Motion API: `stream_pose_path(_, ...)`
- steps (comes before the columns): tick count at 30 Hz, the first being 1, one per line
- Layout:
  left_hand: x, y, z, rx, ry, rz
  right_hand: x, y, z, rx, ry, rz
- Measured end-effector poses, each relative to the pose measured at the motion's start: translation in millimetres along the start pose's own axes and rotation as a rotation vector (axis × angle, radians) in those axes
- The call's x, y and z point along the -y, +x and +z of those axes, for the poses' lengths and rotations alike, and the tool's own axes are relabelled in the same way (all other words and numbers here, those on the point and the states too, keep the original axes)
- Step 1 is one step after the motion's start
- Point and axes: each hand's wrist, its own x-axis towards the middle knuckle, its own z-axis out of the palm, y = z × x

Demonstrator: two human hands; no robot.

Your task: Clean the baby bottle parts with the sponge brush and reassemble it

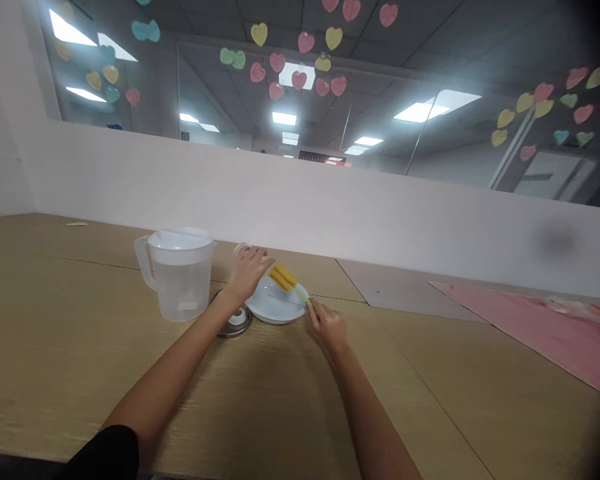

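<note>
My left hand (250, 272) is wrapped round a clear, see-through container (241, 249), mostly hidden by the fingers, above the far left rim of a white bowl (275, 308). In my right hand (329, 325) is the thin green-and-white handle of a brush with a yellow sponge head (283, 277). The sponge head is over the bowl, close to the left hand's fingertips. Left of the bowl, partly behind my left wrist, lies a round metal lid (244, 325) with a pale knob.
A clear plastic pitcher (183, 283) with a white lid stands left of the bowl. At the right a pink cloth (535, 323) lies on the wooden table (260, 400), with a clear plastic item on it. A white wall (300, 207) rises behind.
</note>
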Motion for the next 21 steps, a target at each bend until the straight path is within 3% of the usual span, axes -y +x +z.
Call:
stream_pose_path(4,2.4,-0.2,-2.6,0.001,-0.031,0.024,-4.8,0.7,-1.8,0.009,-0.002,0.386)
stream_pose_path(7,0.5,0.7,-2.0,-0.018,-0.129,-0.012,-6.9,3.8,-3.0,0.176,-0.042,0.571)
stream_pose_path(10,-3.2,3.2,-1.5,-0.073,-0.339,-0.157,-7.8,5.2,-0.9,0.363,-0.083,0.586)
stream_pose_path(14,-8.6,7.6,-5.4,-0.088,-0.607,-0.321,-7.0,2.7,4.3,0.450,-0.091,0.548)
stream_pose_path(17,-15.2,9.9,-15.0,-0.001,-0.762,-0.343,-6.2,0.8,5.7,0.493,-0.096,0.530)
stream_pose_path(21,-29.1,9.8,-35.6,0.211,-0.831,-0.285,-4.5,1.1,4.2,0.527,-0.103,0.508)
